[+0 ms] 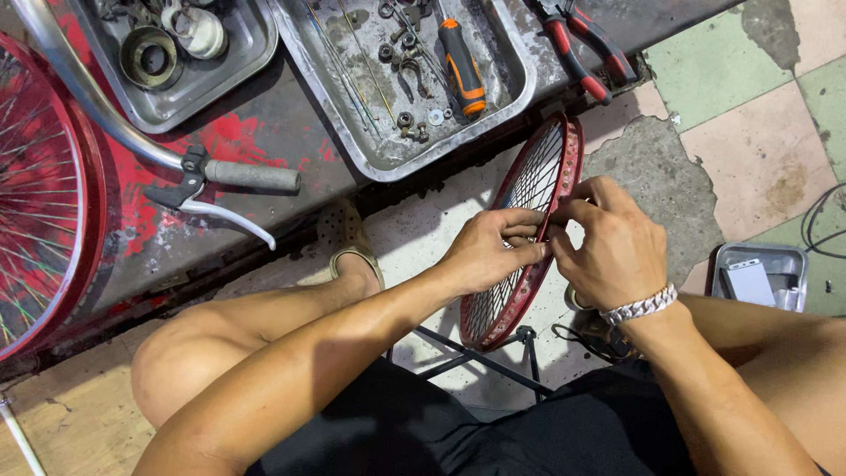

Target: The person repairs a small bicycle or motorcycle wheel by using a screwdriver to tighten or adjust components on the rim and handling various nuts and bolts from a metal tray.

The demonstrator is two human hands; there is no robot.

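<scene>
A red spoked bicycle wheel rim (564,154) stands on edge between my knees, seen nearly edge-on. My left hand (489,251) grips the rim's near side, fingers curled through the spokes. My right hand (608,242), with a silver chain bracelet on the wrist, pinches the rim edge right beside the left. What the fingertips hold at the rim is hidden. My bare knees and black shorts fill the bottom of the view.
A metal tray (507,106) with spokes, nuts and an orange-black screwdriver (463,66) lies ahead. A second tray (233,66) holds bearing cups. Red-handled pliers (582,44), a handlebar with brake lever (220,189), another red wheel (40,203) at left, a small tin (758,273) at right.
</scene>
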